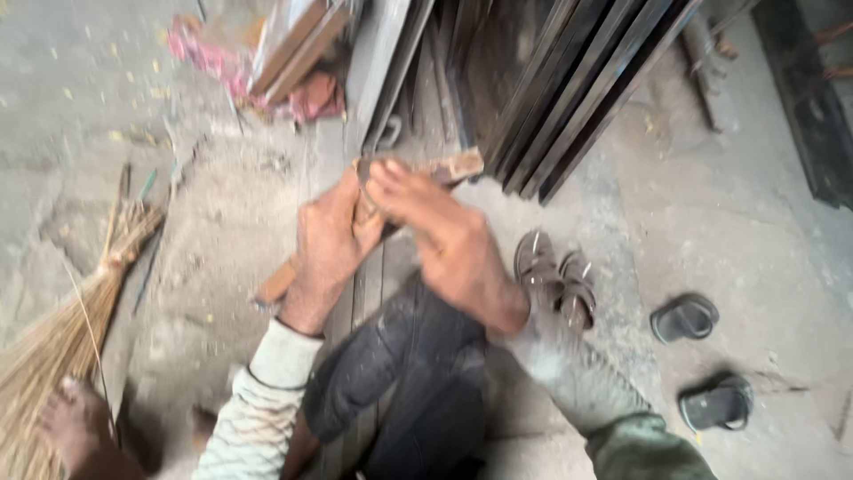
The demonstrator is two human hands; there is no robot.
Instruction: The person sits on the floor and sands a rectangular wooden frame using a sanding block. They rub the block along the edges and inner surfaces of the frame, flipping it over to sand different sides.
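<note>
Fingers of my left hand (330, 240) and right hand (449, 236) pinch the wood block (444, 169) (blurred); I'd grip it squarely.

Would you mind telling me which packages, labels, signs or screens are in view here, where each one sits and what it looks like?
Crumpled pink and white wrapper or bag: on the ground at the top left, beside leaning boards; too blurred to tell which.
Clear plastic sheeting: over the boards at the top, shiny and see-through.
No labels, signs or screens show.
The left hand and right hand hold a brown wooden piece, not a package.
</note>
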